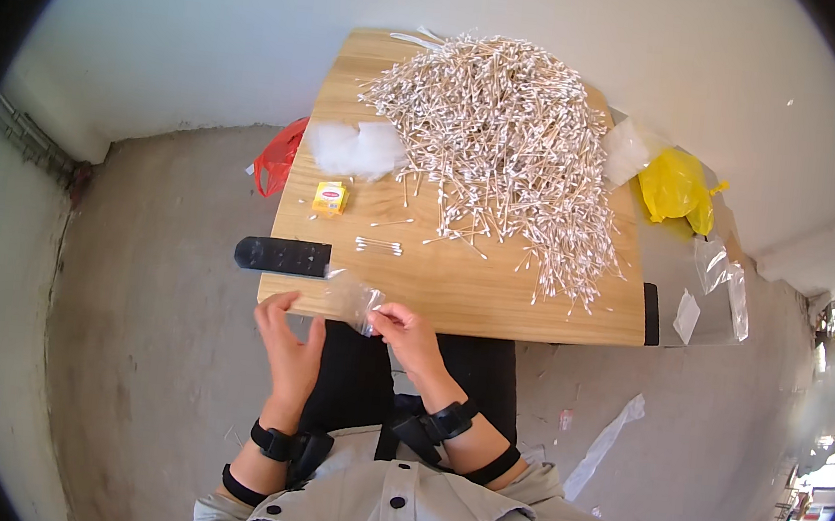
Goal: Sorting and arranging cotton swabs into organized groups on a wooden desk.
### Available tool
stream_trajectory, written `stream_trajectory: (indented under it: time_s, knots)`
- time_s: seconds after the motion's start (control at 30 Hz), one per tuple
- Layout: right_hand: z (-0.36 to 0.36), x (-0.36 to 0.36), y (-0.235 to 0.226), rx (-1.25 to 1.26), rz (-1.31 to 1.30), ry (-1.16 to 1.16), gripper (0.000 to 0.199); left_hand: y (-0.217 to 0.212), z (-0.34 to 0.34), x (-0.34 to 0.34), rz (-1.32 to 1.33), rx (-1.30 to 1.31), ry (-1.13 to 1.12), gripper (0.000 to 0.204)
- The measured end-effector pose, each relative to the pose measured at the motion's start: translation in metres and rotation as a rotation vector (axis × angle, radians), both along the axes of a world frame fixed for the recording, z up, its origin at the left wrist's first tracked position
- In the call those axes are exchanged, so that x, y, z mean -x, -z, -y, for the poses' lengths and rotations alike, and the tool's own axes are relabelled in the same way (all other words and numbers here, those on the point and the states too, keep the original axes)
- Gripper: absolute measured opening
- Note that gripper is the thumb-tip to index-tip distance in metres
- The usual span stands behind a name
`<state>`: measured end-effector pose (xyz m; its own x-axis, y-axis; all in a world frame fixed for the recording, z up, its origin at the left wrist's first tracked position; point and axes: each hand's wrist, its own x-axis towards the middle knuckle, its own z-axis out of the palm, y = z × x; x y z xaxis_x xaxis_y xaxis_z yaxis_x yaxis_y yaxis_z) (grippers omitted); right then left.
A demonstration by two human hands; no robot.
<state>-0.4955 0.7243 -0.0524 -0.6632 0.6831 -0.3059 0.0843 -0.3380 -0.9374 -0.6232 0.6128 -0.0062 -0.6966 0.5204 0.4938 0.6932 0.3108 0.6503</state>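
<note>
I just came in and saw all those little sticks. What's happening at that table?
A person sits at a small wooden table with a big heap of cotton swabs piled on it. Both hands hold a small clear plastic bag at the table's near edge: the right hand pinches one end and the left hand is at the other. A few swabs lie together in a neat little bunch near the bag. A small yellow box and a black bar-shaped object sit to the left.
</note>
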Motion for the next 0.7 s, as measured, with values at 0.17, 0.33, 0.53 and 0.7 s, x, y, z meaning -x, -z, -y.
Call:
stream_trajectory:
  time_s: [0.17,0.33,0.53,0.7]
  knots:
    - [0.003,0.005,-0.001,-0.076,-0.027,0.014,0.021,-0.004,0.001,-0.01,0.588,0.185,0.404,0.027]
    - [0.006,0.005,-0.013,-0.07,0.075,-0.043,0.025,0.002,-0.002,-0.011,0.731,0.225,0.414,0.026]
    - [0.013,0.012,-0.008,-0.155,-0.028,-0.036,0.024,0.023,0.004,-0.001,0.866,0.15,0.34,0.011]
    - [0.012,0.012,-0.004,-0.249,0.018,-0.122,0.021,0.017,0.004,0.004,0.8,0.184,0.225,0.009]
